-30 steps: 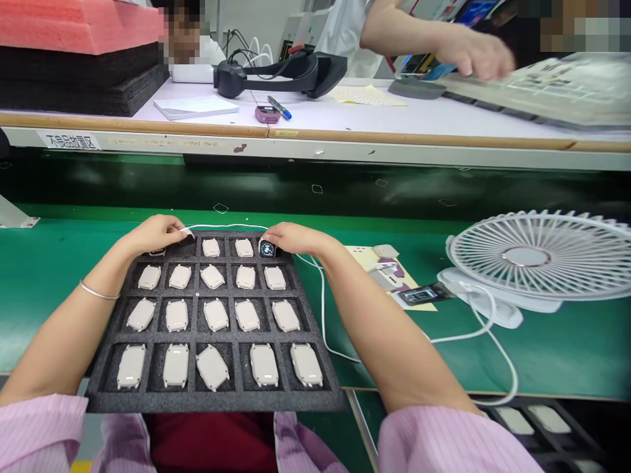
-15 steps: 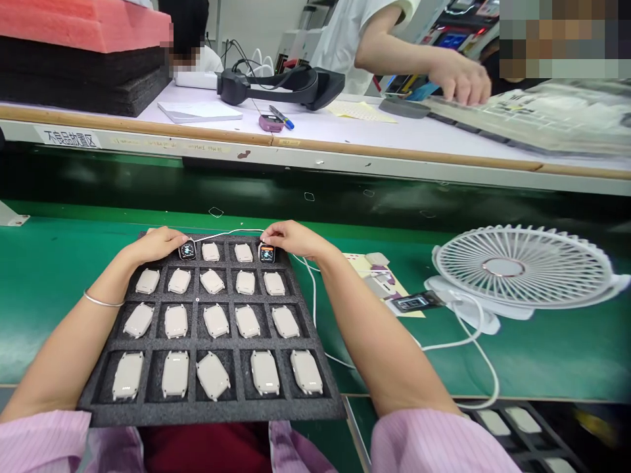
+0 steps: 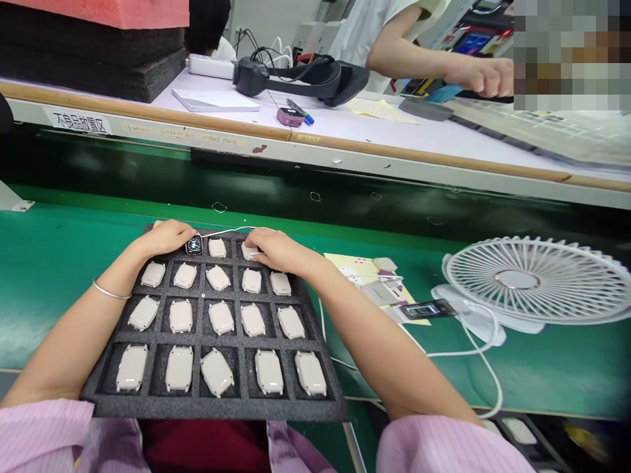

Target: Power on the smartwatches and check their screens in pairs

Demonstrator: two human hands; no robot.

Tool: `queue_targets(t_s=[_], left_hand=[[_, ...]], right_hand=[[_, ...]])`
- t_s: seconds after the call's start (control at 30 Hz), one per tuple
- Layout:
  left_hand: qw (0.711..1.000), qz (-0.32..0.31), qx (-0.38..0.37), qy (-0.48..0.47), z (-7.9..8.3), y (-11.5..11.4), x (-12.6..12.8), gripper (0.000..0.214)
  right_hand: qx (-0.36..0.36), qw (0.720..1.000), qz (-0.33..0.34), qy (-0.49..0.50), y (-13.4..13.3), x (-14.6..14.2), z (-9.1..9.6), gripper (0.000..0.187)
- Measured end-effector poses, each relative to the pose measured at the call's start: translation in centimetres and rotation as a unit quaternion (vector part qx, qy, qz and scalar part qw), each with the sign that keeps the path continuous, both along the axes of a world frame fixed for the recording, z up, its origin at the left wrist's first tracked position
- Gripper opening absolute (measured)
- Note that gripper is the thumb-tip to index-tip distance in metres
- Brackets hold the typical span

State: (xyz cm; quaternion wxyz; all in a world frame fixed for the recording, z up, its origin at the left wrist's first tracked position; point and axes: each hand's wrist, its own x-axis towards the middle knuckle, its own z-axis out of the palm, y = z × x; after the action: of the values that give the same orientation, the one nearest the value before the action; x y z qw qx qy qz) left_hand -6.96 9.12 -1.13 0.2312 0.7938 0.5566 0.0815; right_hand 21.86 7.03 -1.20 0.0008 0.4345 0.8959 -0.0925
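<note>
A black foam tray (image 3: 217, 408) holds rows of pale smartwatches (image 3: 179, 369), mostly lying back side up in square pockets. At the back left corner, my left hand (image 3: 167, 238) grips a smartwatch with a lit dial (image 3: 194, 246) between thumb and fingers. My right hand (image 3: 279, 251) reaches over the back row, its thumb and fingers closed around a pale smartwatch (image 3: 249, 251) in its pocket. The hand and wrist cover the back right corner pocket. A thin white cable (image 3: 236, 229) runs behind the back row between my hands.
On the green bench to the right stand a white fan (image 3: 517, 279), a small device with a lit display (image 3: 428, 309) and a yellow sheet (image 3: 340, 263). Above, a shelf carries a black headset (image 3: 300, 80), foam blocks (image 3: 89, 59) and a co-worker's hand (image 3: 486, 75).
My right hand has moved left from the lit smartwatch at the back right corner to the pale one beside it. That lit screen is now out of sight. My left hand keeps its grip.
</note>
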Motion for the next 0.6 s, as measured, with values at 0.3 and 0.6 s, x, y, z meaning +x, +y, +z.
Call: queue_targets(t_s=[0.3,0.6], left_hand=[[0.995,0.063,0.064,-0.031,0.0,-0.4,2.0,0.031],[0.99,-0.039,0.113,0.074,0.9,-3.3,7.9,0.006]], right_hand=[[-0.206,0.96,-0.058,0.179,1.4,1.3,1.1,0.034],[-0.101,0.986,-0.101,0.085,1.2,-0.8,1.5,0.037]])
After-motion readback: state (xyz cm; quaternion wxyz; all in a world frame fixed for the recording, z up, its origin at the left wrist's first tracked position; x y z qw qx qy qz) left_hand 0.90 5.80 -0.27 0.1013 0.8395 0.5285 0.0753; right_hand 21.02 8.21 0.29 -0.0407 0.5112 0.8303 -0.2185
